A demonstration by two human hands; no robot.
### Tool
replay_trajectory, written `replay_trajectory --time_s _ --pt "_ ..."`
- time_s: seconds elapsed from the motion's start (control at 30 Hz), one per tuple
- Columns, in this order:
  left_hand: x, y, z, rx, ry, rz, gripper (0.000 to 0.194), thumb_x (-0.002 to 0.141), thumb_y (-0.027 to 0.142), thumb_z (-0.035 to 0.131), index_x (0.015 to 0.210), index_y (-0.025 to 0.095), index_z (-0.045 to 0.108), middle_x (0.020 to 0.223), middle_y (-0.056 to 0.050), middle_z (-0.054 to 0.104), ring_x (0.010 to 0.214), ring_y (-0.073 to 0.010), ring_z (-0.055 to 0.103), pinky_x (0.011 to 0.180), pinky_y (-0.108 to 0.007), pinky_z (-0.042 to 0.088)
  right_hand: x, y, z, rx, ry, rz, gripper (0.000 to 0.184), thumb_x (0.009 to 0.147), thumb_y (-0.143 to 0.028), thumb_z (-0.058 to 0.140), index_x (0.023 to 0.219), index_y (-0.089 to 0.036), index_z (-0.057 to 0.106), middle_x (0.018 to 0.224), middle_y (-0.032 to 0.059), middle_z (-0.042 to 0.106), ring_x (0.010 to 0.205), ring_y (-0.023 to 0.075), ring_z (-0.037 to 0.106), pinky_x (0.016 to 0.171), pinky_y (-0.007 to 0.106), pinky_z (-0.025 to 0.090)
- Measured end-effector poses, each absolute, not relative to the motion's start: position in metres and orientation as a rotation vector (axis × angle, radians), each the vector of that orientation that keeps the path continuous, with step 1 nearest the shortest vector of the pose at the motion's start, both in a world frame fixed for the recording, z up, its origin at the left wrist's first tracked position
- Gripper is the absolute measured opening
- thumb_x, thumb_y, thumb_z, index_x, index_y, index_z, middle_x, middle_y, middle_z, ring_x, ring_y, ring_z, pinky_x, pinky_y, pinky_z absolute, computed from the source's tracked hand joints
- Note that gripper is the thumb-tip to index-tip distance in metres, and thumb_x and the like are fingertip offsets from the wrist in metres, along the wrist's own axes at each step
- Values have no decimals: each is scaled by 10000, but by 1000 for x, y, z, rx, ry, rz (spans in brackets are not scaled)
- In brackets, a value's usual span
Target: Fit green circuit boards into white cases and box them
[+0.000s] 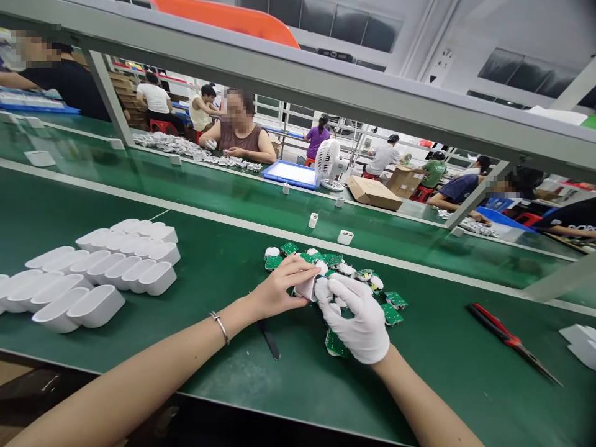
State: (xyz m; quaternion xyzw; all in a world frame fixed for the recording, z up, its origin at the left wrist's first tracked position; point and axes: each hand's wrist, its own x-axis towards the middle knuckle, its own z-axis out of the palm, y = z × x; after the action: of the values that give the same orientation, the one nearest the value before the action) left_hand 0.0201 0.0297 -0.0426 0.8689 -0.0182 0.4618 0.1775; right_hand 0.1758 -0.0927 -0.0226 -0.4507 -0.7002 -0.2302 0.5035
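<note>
My left hand, bare with a metal bracelet at the wrist, is closed around a small white plastic housing. My right hand wears a white glove and pinches a rounded white piece against the housing's right end. Whether that piece is inside the opening or only touching it, I cannot tell. Behind and around both hands lies a loose pile of green circuit boards with white parts attached, some hidden by the glove. Below my left hand lies a slim dark tool, its upper end hidden.
Rows of white oval housings stand at left. Red-and-black pliers lie at right, near white pieces. Beyond the pale strip, a green conveyor carries filled housings. A metal frame crosses above; co-workers sit opposite.
</note>
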Motion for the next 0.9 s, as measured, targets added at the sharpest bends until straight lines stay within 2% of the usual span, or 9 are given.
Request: replay_trajectory --time_s 0.1,0.27,0.4,0.57,0.63,0.77,0.9 --pt "20 30 -43 2467 -62 1315 610 758 45 632 1324 212 481 1099 -95 609 988 -234 476 875 -437 446 174 -90 -24 -1086 -1725 -631 322 825 -95 623 1105 -240 559 949 66 648 825 183 647 685 276 576" --pt "21 31 -46 2464 -42 1319 590 758 45 633 1306 215 495 1114 -93 610 1003 -236 481 885 -439 446 173 -89 -25 -1097 -1827 -534 269 844 -69 566 1048 -245 576 833 28 630 748 160 632 653 248 554" --pt "21 32 -45 2466 -39 1327 564 759 52 629 1286 218 513 1105 -91 618 993 -235 490 871 -436 455 172 -91 -24 -1080 -1731 -640 323 811 -80 627 1089 -227 556 959 74 630 829 183 633 692 268 557" --pt "21 33 -46 2496 -69 1330 562 754 39 613 1282 206 514 1106 -100 626 990 -234 487 880 -449 453 173 -85 -30 -1153 -1866 -371 178 871 -78 505 937 -219 591 804 42 610 714 160 606 641 267 540" --pt "21 33 -48 2517 -79 1319 578 749 40 622 1289 209 509 1118 -103 625 998 -236 486 881 -447 454 172 -82 -34 -1159 -1857 -335 209 872 -86 499 994 -225 597 873 59 624 780 173 617 696 281 546" --pt "22 33 -52 2484 -58 1289 568 736 50 638 1270 211 533 1121 -98 631 1013 -237 495 900 -446 447 172 -84 -39 -1136 -1799 -337 391 848 -103 551 1199 -275 549 1058 65 624 960 191 612 828 300 538" --pt "23 28 -49 2368 19 1260 518 735 98 656 1234 206 569 1094 -88 649 1013 -239 523 922 -449 443 175 -90 -42 -1327 -1641 -41 572 783 -181 632 1328 -247 468 1291 105 519 1178 268 509 987 440 458"
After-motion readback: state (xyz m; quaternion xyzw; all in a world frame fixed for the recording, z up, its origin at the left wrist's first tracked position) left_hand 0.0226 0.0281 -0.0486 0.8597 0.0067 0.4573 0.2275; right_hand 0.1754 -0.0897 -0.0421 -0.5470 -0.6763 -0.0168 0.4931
